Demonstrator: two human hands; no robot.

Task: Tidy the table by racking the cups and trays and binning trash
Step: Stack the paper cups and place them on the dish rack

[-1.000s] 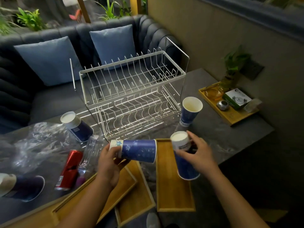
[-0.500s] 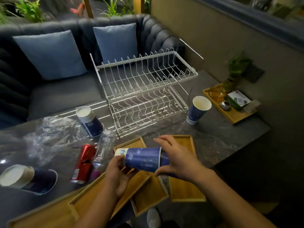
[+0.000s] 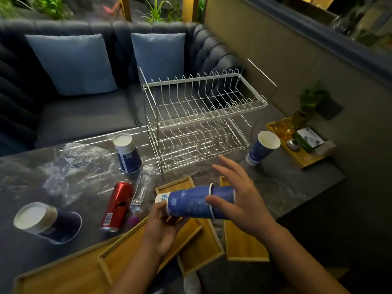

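While gripped, nested cups (image 3: 191,201) lie horizontal.

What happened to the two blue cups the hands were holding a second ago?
The right hand slid its cup into the left hand's cup, making nested cups, and is now opening. The left hand keeps its grip. The wire rack and red can stayed put.

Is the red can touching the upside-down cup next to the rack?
Apart. The head view shows bare dark table between the red can, lying on its side, and the upside-down cup standing farther back near the rack.
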